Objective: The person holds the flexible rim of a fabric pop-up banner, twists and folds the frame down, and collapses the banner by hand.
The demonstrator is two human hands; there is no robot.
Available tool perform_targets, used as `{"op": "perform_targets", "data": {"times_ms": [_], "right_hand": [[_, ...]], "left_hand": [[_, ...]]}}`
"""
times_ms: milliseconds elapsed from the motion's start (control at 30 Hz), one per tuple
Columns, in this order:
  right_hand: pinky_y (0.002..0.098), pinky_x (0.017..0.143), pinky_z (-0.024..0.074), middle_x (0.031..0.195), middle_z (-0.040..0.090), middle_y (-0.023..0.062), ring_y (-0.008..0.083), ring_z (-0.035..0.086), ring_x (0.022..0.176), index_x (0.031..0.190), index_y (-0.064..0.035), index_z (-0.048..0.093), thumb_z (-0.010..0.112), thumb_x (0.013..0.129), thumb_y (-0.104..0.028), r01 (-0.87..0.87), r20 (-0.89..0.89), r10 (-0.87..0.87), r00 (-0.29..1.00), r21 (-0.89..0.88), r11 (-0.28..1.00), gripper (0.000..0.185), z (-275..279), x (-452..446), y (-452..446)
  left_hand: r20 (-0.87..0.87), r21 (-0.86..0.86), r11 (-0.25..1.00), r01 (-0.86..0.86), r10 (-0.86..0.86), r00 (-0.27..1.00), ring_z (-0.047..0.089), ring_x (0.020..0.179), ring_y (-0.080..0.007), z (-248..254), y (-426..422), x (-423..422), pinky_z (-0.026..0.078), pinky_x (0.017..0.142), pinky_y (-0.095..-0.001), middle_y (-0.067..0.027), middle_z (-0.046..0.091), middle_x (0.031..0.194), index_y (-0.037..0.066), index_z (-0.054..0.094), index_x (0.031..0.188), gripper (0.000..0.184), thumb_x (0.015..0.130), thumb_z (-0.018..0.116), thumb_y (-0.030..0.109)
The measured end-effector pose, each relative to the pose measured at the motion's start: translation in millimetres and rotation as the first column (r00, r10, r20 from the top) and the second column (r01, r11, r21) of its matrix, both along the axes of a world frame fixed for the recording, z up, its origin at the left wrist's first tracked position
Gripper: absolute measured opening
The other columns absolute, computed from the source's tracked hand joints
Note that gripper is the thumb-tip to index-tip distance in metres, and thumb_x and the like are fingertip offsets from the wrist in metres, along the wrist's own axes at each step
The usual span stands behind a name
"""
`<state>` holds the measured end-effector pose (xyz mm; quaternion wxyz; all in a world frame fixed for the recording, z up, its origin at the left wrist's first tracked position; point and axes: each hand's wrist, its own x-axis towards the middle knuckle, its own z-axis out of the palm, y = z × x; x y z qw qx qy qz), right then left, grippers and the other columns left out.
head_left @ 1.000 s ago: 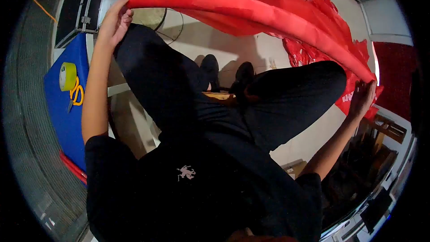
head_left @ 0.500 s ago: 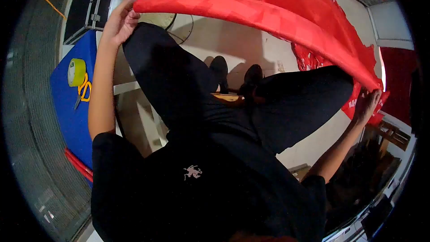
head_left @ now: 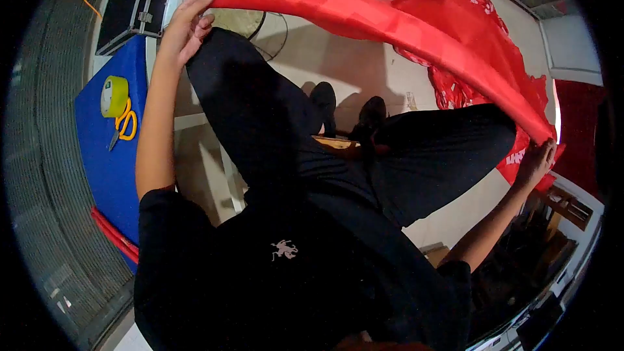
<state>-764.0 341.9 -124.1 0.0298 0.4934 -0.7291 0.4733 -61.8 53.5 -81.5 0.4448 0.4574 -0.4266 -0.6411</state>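
On my feed from the head camera, a long strip of red fabric point(head_left: 390, 19) runs between the two hands, folded into a narrow band that bows away from the body. I have the left hand point(head_left: 185, 36) at one end, its upper fingertips closed on the fabric while the lower fingers curl loosely beneath; I can't tell exactly where the thumb presses. The right hand point(head_left: 538, 161) is bunched narrow around the other end, just beyond the right knee. Between them the band crosses in front of both knees, above the pale floor point(head_left: 312, 45), with its left end nearer the top of my view and its right end lower.

A wide loose part of the same red fabric spreads off the far side of the band, and crumpled red material with white markings point(head_left: 452, 88) shows beneath it. I can't make out whether the two are joined.

Beside the left forearm, a yellow-green tape roll point(head_left: 115, 96) and yellow-handled scissors point(head_left: 125, 123) lie on a blue surface point(head_left: 107, 162), apart from the fabric. A black case point(head_left: 127, 13) sits just past them
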Motion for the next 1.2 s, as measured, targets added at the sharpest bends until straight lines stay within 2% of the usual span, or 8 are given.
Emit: {"op": "perform_targets", "data": {"times_ms": [167,233,467,500,533,933,1033,1200], "right_hand": [[0.0316,0.077,0.0473,0.115,0.052,0.0118,0.0188,0.052,0.101,0.122,0.0007,0.049,0.045,0.094,-0.014,0.035,0.826,0.077,0.559,-0.116,0.993,0.032,28,27,-10],[0.03,0.075,0.0468,0.117,0.052,0.0111,0.0178,0.052,0.098,0.125,-0.0006,0.049,0.049,0.092,-0.011,-0.172,0.172,0.138,0.975,0.205,0.964,0.035,29,29,-6],[0.0257,0.075,0.0435,0.106,0.054,0.0047,0.0151,0.051,0.093,0.125,-0.0046,0.05,0.058,0.085,-0.006,-0.089,-0.572,0.171,0.802,0.168,0.982,0.04,16,22,-6],[0.0263,0.076,0.0429,0.105,0.054,0.0045,0.0151,0.051,0.093,0.123,-0.0047,0.052,0.057,0.087,-0.009,-0.107,0.057,0.106,0.993,0.007,0.994,0.036,14,20,-7],[0.0268,0.077,0.0424,0.105,0.053,0.0042,0.0151,0.05,0.094,0.12,-0.0048,0.053,0.056,0.088,-0.012,-0.018,0.667,0.099,0.738,-0.128,0.992,0.033,11,20,-5],[0.0185,0.059,0.0388,0.099,0.057,0.0024,0.0061,0.051,0.08,0.117,-0.0052,0.057,0.051,0.092,-0.022,-0.056,0.815,-0.121,0.567,0.184,0.981,0.03,9,31,6],[0.0213,0.068,0.04,0.101,0.055,0.0018,0.0079,0.05,0.083,0.112,-0.0029,0.057,0.052,0.092,-0.023,-0.024,0.04,0.015,0.999,0.232,0.973,0.029,27,69,2],[0.0259,0.081,0.0443,0.103,0.055,0.0022,0.0119,0.053,0.088,0.11,-0.0055,0.051,0.053,0.092,-0.024,0.076,0.73,0.132,0.671,-0.245,0.967,0.026,42,99,-5]], "left_hand": [[-0.01,0.009,0.999,-0.034,0.034,0.999,0.044,0.049,-0.0024,3,7,-5,0.029,0.037,-0.0139,-0.0001,0.058,0.089,0.006,0.056,0.107,0.026,0.083,0.063,0.015],[-0.007,-0.042,0.999,-0.031,0.031,1.0,0.052,0.053,-0.0063,6,9,-7,0.032,0.039,-0.017,-0.0026,0.059,0.084,0.004,0.056,0.104,0.025,0.084,0.063,0.017],[0.406,0.023,1.0,-0.014,0.004,0.914,0.037,0.04,-0.0042,9,7,-15,0.024,0.036,-0.0171,0.0028,0.047,0.055,0.003,0.06,0.091,0.027,0.081,0.067,0.027],[0.402,-0.014,0.999,-0.034,0.037,0.915,0.036,0.039,-0.0042,8,7,-16,0.023,0.036,-0.0177,0.003,0.045,0.053,0.004,0.06,0.087,0.025,0.081,0.066,0.028],[0.398,-0.05,0.997,-0.053,0.069,0.915,0.035,0.038,-0.0042,7,7,-18,0.021,0.035,-0.0184,0.0032,0.044,0.052,0.005,0.06,0.083,0.024,0.082,0.066,0.028],[0.102,-0.19,0.982,0.007,0.013,0.995,0.051,0.056,-0.0028,1,18,-4,0.036,0.043,-0.0144,-0.0019,0.063,0.085,0.004,0.055,0.112,0.029,0.091,0.053,0.024],[-0.003,-0.076,0.99,-0.122,0.122,0.993,0.042,0.049,-0.0041,2,20,-8,0.031,0.042,-0.0148,-0.0051,0.061,0.099,0.005,0.053,0.115,0.033,0.092,0.051,0.028],[0.079,0.205,0.976,-0.076,0.061,0.995,0.028,0.038,-0.0002,10,6,-1,0.02,0.032,-0.0144,-0.0005,0.059,0.088,0.002,0.051,0.11,0.031,0.09,0.055,0.024]]}}
